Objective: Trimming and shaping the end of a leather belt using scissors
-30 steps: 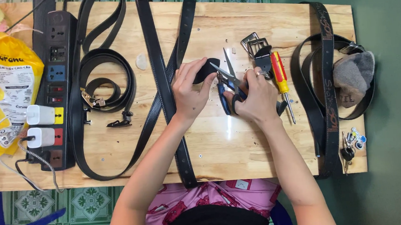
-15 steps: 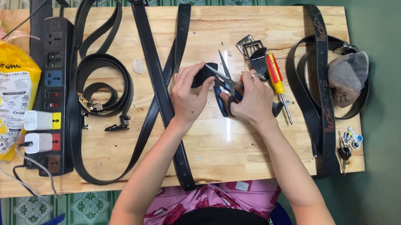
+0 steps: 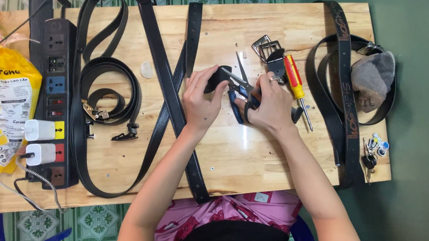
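at table centre, on the wooden table: left hand, fingers closed in a pinch on the black belt end, which it lifts just clear of the wood. right hand, fingers through the blue handles of the scissors, gripping them; blades part open, tips aimed toward 11 o'clock, one blade touching the belt end.

at 1 o'clock of the right hand: metal belt buckle, and beside it a red-and-yellow screwdriver, lying tip toward 6 o'clock.

at 10 o'clock of the left hand: two long black belts, crossed, running off the near and far table edges. further toward 9 o'clock: coiled black belt and a small black clip.

at far 9 o'clock: black power strip with two white chargers plugged in; yellow packet beside it.

at 3 o'clock: looped black belts around a grey cloth; keys near the table's near-right corner.

handling note, as judgement: the cut looks best made with the belt end held taut and flat between the pinching fingers, the strap seated deep in the blades rather than at the tips, blades square across the strap, thumb kept clear of the cutting line.
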